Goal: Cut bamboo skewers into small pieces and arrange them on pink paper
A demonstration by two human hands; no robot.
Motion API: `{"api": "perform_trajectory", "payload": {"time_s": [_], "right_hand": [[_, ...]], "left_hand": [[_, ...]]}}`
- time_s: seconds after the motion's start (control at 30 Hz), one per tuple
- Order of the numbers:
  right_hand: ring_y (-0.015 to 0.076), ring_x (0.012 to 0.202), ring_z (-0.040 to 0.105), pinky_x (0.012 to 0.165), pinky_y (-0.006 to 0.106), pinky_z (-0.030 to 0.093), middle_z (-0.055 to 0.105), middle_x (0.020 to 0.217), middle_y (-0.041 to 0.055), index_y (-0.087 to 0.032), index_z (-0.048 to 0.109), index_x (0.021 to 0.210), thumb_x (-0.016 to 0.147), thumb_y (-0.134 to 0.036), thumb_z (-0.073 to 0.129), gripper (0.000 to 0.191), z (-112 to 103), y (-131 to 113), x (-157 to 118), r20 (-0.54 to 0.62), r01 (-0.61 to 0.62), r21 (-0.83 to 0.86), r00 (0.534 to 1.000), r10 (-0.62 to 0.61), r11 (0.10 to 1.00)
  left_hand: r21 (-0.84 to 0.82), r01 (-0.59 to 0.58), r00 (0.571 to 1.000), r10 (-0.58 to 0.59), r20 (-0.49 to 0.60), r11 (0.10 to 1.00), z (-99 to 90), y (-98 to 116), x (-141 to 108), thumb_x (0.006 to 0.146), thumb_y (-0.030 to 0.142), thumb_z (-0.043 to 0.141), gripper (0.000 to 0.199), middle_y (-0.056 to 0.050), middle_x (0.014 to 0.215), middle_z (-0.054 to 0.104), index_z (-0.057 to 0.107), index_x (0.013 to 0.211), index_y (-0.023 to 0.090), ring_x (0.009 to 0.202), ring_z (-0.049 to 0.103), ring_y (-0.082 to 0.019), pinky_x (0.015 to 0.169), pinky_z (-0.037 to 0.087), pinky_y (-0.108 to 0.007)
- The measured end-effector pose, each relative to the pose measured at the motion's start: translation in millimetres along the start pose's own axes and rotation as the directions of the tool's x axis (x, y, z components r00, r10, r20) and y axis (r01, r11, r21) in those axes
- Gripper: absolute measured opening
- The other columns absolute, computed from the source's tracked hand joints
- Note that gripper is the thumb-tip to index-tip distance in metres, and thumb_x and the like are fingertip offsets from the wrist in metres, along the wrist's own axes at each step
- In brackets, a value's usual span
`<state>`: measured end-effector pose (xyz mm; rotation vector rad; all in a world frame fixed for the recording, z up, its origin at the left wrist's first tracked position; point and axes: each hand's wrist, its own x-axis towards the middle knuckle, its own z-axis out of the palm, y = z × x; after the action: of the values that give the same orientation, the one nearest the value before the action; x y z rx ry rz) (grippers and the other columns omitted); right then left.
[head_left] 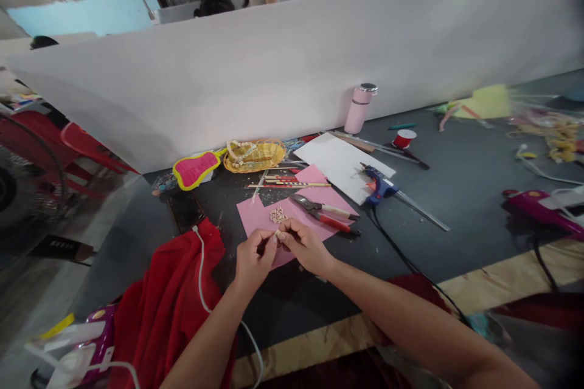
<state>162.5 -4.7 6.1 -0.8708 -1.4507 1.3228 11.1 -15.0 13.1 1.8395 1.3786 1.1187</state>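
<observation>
My left hand [253, 253] and my right hand [307, 248] meet over a pink paper sheet [250, 214], fingertips pinched together. Between them is a small pale piece [277, 233], mostly covered by the fingers. Just beyond the fingertips, a little pile of similar pale pieces [277, 214] rests on the pink paper. Hand shears [335, 224] with one red and one whitish handle lie to the right of the pile, partly on the paper. Behind the pile are several thin patterned sticks [296, 184].
A blue glue gun [378, 190] with a trailing cord lies beside a white board [347, 161]. Farther back are a yellow basket [269, 164], a pink bottle [358, 110] and a red spool [402, 140]. Red cloth [168, 279] and a white cable [201, 261] occupy the left. A white partition [255, 73] stands behind.
</observation>
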Motion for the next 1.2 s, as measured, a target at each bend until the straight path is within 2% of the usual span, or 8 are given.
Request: {"api": "perform_trajectory", "payload": {"time_s": [1.2], "right_hand": [[0.0095, 0.059, 0.046, 0.056, 0.023, 0.04, 0.049, 0.067, -0.0029, -0.018, 0.049, 0.081, 0.09, -0.038, 0.05, 0.021, 1.5, -0.1, -1.0, 0.024, 0.007, 0.066, 1.0, -0.008, 0.998]], "left_hand": [[0.02, -0.034, 0.999, 0.033, 0.016, 0.999, -2.1, 0.6, -2.0, 0.084, 0.025, 0.053, 0.013, -0.001, 0.073, 0.069, 0.064, 0.085, 0.018, 0.065, 0.064, -0.012, 0.061, 0.048, -0.02]]}}
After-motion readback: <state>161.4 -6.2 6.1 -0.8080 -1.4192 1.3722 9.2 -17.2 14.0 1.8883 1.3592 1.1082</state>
